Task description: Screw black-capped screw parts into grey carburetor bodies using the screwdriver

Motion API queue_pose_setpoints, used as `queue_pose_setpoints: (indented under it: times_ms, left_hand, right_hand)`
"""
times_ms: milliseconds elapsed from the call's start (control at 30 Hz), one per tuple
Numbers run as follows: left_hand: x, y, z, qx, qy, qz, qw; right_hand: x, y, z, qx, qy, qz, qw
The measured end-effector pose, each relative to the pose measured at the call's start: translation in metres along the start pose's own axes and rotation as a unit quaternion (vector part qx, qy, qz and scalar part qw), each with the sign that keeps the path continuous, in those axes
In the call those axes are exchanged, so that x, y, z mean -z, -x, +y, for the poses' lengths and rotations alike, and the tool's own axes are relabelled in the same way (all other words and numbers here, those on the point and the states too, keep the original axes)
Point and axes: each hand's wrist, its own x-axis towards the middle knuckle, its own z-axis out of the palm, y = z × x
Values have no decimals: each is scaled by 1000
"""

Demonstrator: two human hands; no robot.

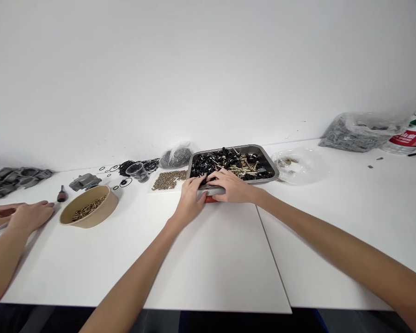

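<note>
A metal tray [274, 170] holds a heap of black parts and brass-coloured screws. Over its near left edge bends my left hand [190, 199], fingers curled at the rim and thumb lower down. My right hand [230, 187] reaches the same edge from the right, its fingers bent over the rim among the black parts. The fingertips of both hands come close together, and whatever they grip is hidden. Just under the thumbs a piece of something red [211, 199] shows below the tray.
Left of the tray are small brass pieces [168, 180], a clear cup [137, 172], black rings [125, 182] and a tan bowl [113, 201]. A co-worker's hands [31, 216] rest at far left. Plastic bags [300, 169] and a labelled bottle [411, 136] stand right.
</note>
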Motion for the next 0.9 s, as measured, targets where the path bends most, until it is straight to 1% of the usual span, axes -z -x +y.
queue_pose_setpoints:
  times_ms: [167, 333, 500, 667, 800, 900]
  left_hand:
    - [2, -1, -1, -24, 21, 24, 999]
    - [3, -2, -1, -56, 38, 27, 997]
    - [5, -1, 2, -30, 51, 42, 997]
    - [5, -2, 1, -11, 74, 34, 997]
    - [4, -1, 2, -3, 75, 33, 997]
    - [5, 0, 4, 7, 79, 24, 997]
  right_hand:
    - [5, -1, -1, -6, -28, -3, 1000]
    - [8, 0, 0, 3, -59, 5, 998]
    - [7, 0, 3, 16, -97, 36, 995]
    - [7, -1, 6, 36, -130, 60, 989]
    - [4, 0, 7, 18, -142, 81, 986]
    - [1, 1, 6, -4, -116, 67, 991]
